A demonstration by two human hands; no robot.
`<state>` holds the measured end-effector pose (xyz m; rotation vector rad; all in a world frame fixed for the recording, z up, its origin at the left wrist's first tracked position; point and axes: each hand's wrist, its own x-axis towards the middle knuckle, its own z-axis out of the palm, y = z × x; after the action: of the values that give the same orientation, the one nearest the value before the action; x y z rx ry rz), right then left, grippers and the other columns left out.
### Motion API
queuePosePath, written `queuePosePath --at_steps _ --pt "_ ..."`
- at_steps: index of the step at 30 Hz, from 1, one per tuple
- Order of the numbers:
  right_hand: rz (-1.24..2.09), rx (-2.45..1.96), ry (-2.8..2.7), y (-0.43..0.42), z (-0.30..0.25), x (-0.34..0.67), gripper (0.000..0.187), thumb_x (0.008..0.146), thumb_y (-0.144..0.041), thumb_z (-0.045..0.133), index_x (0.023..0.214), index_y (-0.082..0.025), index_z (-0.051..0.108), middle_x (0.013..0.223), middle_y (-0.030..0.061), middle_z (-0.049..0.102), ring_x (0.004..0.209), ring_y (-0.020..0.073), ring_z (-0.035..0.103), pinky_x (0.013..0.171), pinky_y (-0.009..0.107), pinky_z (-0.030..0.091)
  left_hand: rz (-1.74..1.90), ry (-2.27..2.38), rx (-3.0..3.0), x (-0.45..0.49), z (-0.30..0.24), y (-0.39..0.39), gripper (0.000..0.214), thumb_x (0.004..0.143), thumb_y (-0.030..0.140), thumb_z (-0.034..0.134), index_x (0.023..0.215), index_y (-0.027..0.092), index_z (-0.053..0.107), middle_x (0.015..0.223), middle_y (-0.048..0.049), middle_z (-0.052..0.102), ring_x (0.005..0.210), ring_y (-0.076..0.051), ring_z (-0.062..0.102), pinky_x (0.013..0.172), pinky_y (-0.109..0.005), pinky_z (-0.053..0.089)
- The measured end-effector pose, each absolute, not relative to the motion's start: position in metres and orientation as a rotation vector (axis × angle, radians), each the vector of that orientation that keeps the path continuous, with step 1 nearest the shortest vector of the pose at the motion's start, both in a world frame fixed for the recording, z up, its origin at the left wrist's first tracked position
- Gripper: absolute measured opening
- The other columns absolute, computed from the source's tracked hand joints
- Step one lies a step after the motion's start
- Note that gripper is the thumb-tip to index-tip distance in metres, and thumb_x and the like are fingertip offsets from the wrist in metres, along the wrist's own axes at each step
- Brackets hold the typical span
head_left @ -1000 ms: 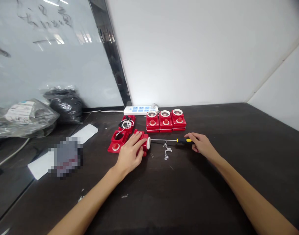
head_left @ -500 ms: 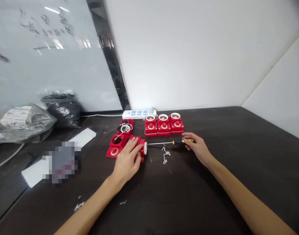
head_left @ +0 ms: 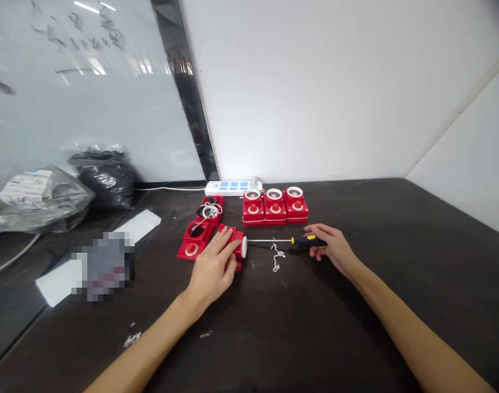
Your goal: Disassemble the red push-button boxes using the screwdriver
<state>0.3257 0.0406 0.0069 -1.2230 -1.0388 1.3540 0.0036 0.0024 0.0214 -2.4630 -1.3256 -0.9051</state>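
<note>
My left hand (head_left: 213, 262) grips a red alarm box (head_left: 239, 254), which lies on its side with its white ring facing right. A screwdriver (head_left: 302, 240) with a black and yellow handle is held level in my right hand (head_left: 329, 244), thumb and fingers closed round the handle. Its shaft runs left to the box's white ring; the tip's exact seat is too small to make out. Left of my left hand lies a red cover (head_left: 191, 249) with a round hole and a red button. Behind it sits an open red base (head_left: 210, 210) with white wire and black parts.
Three red alarm boxes (head_left: 275, 207) stand in a row by a white power strip (head_left: 233, 188). A white chain-like piece (head_left: 277, 259) lies below the screwdriver. White paper (head_left: 61, 284), a pixelated item (head_left: 108, 267) and plastic bags (head_left: 106, 177) are at left.
The screwdriver handle has turned: its yellow stripe sits differently, and my right fingers have shifted around it. My left hand still holds the alarm box in place. The view has shifted slightly.
</note>
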Motion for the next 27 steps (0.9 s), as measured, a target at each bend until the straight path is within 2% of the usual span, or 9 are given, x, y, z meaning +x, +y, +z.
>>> queuePosePath --at_steps 2,3,7,17,27 --pt "1.299 -1.245 -1.051 0.041 0.007 0.324 0.037 0.071 -0.046 0.074 0.092 -0.016 0.068 0.081 0.0059 0.067 0.04 0.0085 0.051 0.033 0.021 0.029 -0.906 -1.321 -2.465 0.004 0.021 0.003 0.034 0.09 0.016 0.046 0.118 0.013 0.066 0.135 -0.0159 0.06 0.129 -0.032 0.053 0.103 -0.052 0.051" --pt "1.283 -1.231 -1.051 0.041 0.006 0.323 0.037 0.07 -0.044 0.076 0.092 -0.015 0.068 0.081 0.0058 0.067 0.039 0.0077 0.05 0.033 0.02 0.027 -0.907 -1.316 -2.466 0.004 0.021 0.003 0.034 0.09 0.016 0.046 0.118 0.013 0.066 0.134 -0.0161 0.06 0.129 -0.033 0.053 0.102 -0.053 0.051" --pt "1.289 -1.198 -1.01 0.043 0.003 0.325 0.035 0.068 -0.036 0.078 0.094 -0.016 0.067 0.084 0.0058 0.069 0.044 0.0088 0.053 0.037 0.021 0.031 -0.912 -1.307 -2.47 0.004 0.022 0.003 0.034 0.09 0.017 0.047 0.118 0.013 0.065 0.134 -0.0154 0.061 0.129 -0.032 0.053 0.103 -0.052 0.051" --pt "1.215 -1.237 -0.905 0.045 0.009 0.337 0.032 0.064 -0.032 0.078 0.089 -0.014 0.068 0.075 0.005 0.069 0.042 0.0095 0.052 0.037 0.022 0.027 -0.922 -1.302 -2.481 0.002 0.023 0.003 0.034 0.091 0.018 0.046 0.117 0.013 0.066 0.133 -0.0155 0.061 0.129 -0.031 0.053 0.104 -0.05 0.051" --pt "1.217 -1.24 -0.907 0.041 0.014 0.332 0.028 0.063 -0.029 0.075 0.086 -0.015 0.068 0.071 0.0044 0.069 0.037 0.0084 0.047 0.036 0.021 0.022 -1.128 -1.328 -2.667 -0.017 0.026 0.012 0.033 0.093 0.022 0.049 0.12 0.015 0.066 0.139 -0.0126 0.057 0.131 -0.028 0.051 0.109 -0.046 0.046"
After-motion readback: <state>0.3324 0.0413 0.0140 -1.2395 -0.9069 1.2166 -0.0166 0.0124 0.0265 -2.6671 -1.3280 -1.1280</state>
